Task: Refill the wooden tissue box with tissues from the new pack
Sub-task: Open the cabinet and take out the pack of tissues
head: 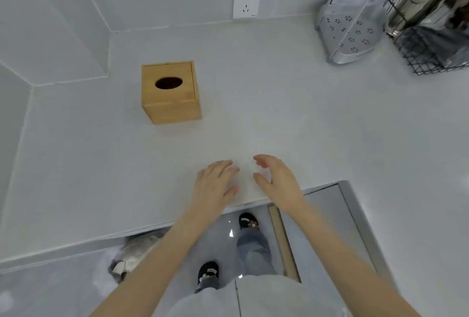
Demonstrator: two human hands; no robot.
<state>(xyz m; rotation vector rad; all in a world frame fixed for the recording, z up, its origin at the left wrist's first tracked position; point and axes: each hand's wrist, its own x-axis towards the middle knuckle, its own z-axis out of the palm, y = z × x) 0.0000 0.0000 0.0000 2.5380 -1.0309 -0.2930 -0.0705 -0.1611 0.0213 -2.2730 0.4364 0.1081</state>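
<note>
Both hands [243, 179] spread, empty, near counter [330, 126] edge

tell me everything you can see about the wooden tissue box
The wooden tissue box is a light, bamboo-like cube standing upright on the pale countertop, left of centre, towards the back wall. Its top panel has a dark oval opening with no tissue showing, and a seam along the right edge suggests a sliding lid. Nothing touches it; both hands are nearer the front edge.

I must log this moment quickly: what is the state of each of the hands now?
Left hand: open, fingers straight, holding nothing, above the counter.
Right hand: open, fingers loosely curved, holding nothing.
</note>
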